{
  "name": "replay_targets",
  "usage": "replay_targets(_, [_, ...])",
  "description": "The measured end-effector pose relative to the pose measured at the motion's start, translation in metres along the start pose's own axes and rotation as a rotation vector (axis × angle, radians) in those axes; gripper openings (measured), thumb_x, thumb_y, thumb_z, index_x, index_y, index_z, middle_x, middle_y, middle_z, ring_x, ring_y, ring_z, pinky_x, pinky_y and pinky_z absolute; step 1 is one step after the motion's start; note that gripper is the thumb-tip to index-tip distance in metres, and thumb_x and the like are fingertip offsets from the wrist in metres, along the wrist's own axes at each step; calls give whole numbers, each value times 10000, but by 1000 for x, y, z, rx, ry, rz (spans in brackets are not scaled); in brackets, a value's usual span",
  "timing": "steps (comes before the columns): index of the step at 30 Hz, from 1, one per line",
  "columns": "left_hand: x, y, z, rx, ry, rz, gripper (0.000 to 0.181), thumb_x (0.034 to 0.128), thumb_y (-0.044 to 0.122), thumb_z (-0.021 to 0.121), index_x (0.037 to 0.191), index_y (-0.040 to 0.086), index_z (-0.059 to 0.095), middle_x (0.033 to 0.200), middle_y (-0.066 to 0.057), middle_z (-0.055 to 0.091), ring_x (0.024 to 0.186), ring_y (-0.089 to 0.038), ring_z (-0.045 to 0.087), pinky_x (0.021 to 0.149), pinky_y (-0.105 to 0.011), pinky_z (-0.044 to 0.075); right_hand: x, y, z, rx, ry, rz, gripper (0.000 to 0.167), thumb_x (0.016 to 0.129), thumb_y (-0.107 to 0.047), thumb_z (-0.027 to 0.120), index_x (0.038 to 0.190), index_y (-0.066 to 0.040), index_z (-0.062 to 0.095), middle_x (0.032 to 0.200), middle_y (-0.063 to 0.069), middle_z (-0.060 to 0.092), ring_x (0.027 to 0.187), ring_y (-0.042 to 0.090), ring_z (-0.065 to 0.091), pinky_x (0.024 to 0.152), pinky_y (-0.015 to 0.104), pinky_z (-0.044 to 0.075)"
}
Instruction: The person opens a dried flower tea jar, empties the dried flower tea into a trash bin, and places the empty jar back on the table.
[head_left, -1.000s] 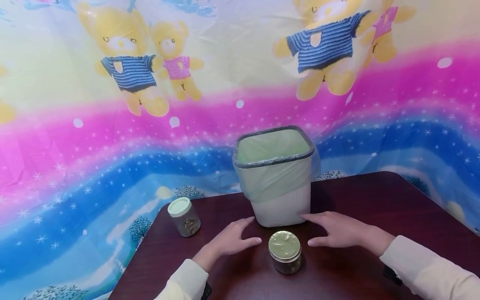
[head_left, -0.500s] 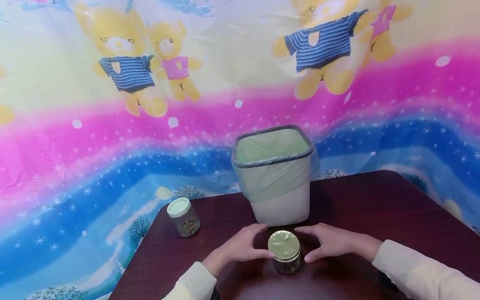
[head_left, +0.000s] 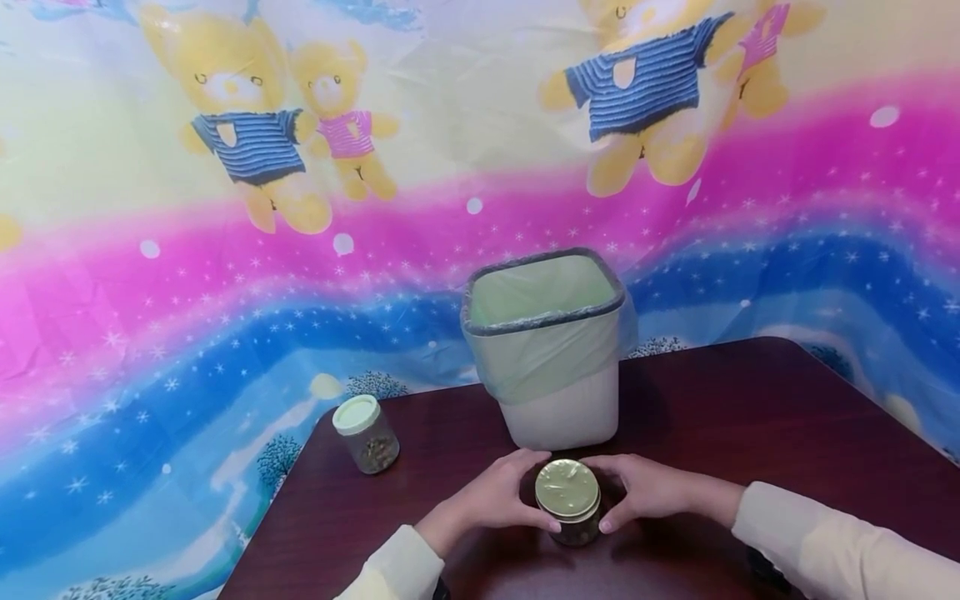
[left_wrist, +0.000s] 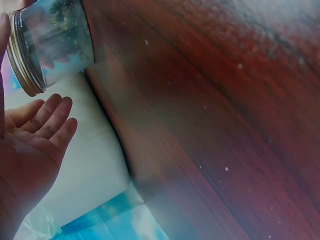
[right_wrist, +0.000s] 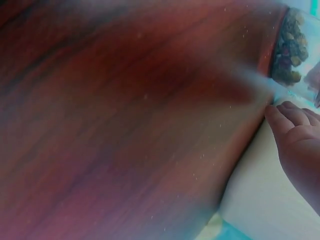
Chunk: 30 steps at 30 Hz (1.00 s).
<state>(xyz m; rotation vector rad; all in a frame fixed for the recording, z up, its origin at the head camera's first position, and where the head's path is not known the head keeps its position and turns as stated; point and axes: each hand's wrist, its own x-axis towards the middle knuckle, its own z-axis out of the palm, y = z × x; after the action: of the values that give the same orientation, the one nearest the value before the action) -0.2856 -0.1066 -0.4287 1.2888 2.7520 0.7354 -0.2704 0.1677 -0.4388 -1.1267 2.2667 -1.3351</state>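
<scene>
A clear jar with a gold lid point(head_left: 567, 487) stands upright on the table, small brownish lumps point(right_wrist: 291, 50) showing through its wall. My left hand point(head_left: 498, 498) curves round its left side, with the thumb tip in front of the glass. In the left wrist view, the loosely bent fingers point(left_wrist: 50, 117) lie a little apart from the jar point(left_wrist: 60, 42). On the jar's right side is my right hand point(head_left: 648, 490), its thumb close to the glass. The right fingers point(right_wrist: 295, 117) reach behind the jar; whether they touch it I cannot tell.
Just behind the jar stands a white bin point(head_left: 562, 417) with a thin bag over its rim. Another jar with a pale lid point(head_left: 367, 437) is at the table's left edge. Behind the dark red table point(head_left: 712, 400) hangs a cloth point(head_left: 420, 217) printed with bears.
Both hands have come inward and nearer to me, from wide apart beside the jar to close round it. The jar stays in place.
</scene>
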Motion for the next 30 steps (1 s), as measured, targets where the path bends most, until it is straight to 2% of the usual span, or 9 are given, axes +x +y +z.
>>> replay_targets(4, [1,0,1,-12,-1,-1,898,720,492,831,1393,16,475,1317,-32,542,1218,-102,485,1007,-264,408,2,1,3,69,-5,2,836,741,-157,838,1400,97,390,1348,155,536,1239,148,479,981,213,389])
replay_targets(9, [1,0,4,-38,14,18,859,717,470,842,1371,34,495,1269,17,555,1172,-76,504,984,-252,421,4,3,8,106,-4,-17,828,728,-136,840,1388,97,398,1315,138,564,1200,86,502,965,187,389])
replay_targets(14, [2,-5,11,-91,25,32,781,696,437,867,1331,129,532,1197,94,570,1116,-31,513,960,-233,425,6,3,9,60,29,-59,818,745,-160,840,1399,69,405,1328,118,562,1202,111,502,981,197,377])
replay_targets(19, [2,-10,19,-107,1,11,773,681,436,877,1328,179,542,1188,131,574,1109,-11,510,958,-222,419,8,0,10,39,55,-97,803,757,-187,838,1392,65,416,1313,121,573,1189,143,517,984,210,380])
replay_targets(26, [3,-8,24,-147,-16,-26,742,666,412,892,1286,177,561,1129,145,590,1054,2,535,923,-203,435,9,-4,13,-2,84,-108,784,752,-210,843,1377,41,443,1276,93,593,1163,156,532,980,223,385])
replay_targets(30, [4,-6,26,-204,-9,-59,725,657,370,906,1268,163,575,1108,153,599,1030,8,546,915,-204,439,8,-5,15,-50,111,-101,770,759,-236,837,1368,33,452,1251,71,600,1144,155,539,970,241,399])
